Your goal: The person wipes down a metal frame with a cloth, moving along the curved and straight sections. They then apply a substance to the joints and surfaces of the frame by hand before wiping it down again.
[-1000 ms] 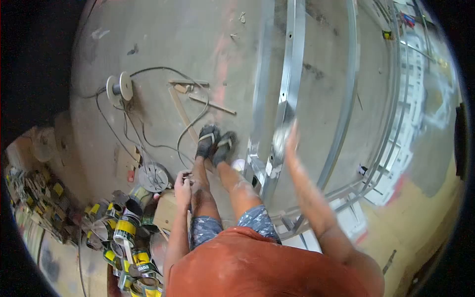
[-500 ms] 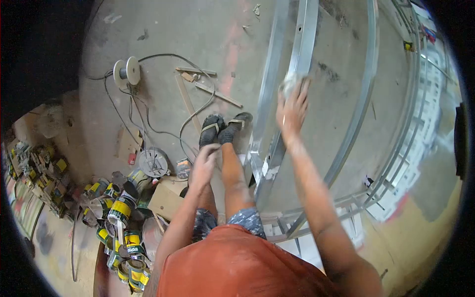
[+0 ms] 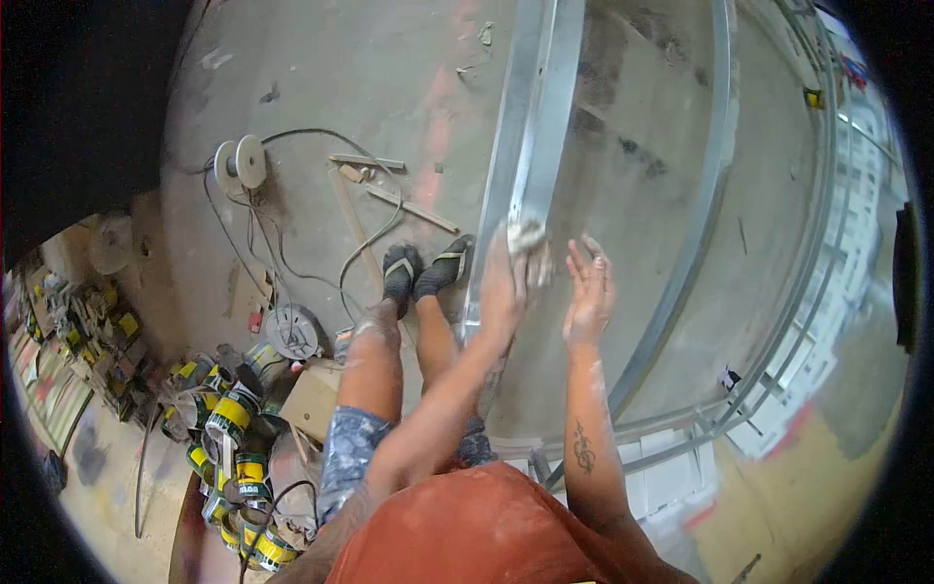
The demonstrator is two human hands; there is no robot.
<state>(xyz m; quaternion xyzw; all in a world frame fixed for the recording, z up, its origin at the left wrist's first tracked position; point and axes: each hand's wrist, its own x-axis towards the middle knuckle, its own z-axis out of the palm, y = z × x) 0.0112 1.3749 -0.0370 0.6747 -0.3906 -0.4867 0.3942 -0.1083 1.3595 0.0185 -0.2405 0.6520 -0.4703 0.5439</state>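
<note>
My left hand [image 3: 506,292] is closed on a crumpled white rag [image 3: 526,235], which lies against a long silvery metal stud [image 3: 547,136]. A second metal profile [image 3: 508,127] runs close beside that stud on its left. To the right of the rag is my right hand [image 3: 589,297], dusted with white. Its fingers are apart and it holds nothing that I can see. Both hands are above the grey floor, close together.
A curved metal profile [image 3: 715,195] stands farther right. On the left are a cable spool [image 3: 251,163], a round cable reel [image 3: 292,332], loose wooden strips [image 3: 413,208] and a trailing cable. Used yellow-labelled cans [image 3: 232,417] crowd the lower left beside a cardboard box [image 3: 316,397].
The rag has passed from my right hand to my left, which has come over from beside my leg. My right hand has moved down off the stud. My feet appear farther left.
</note>
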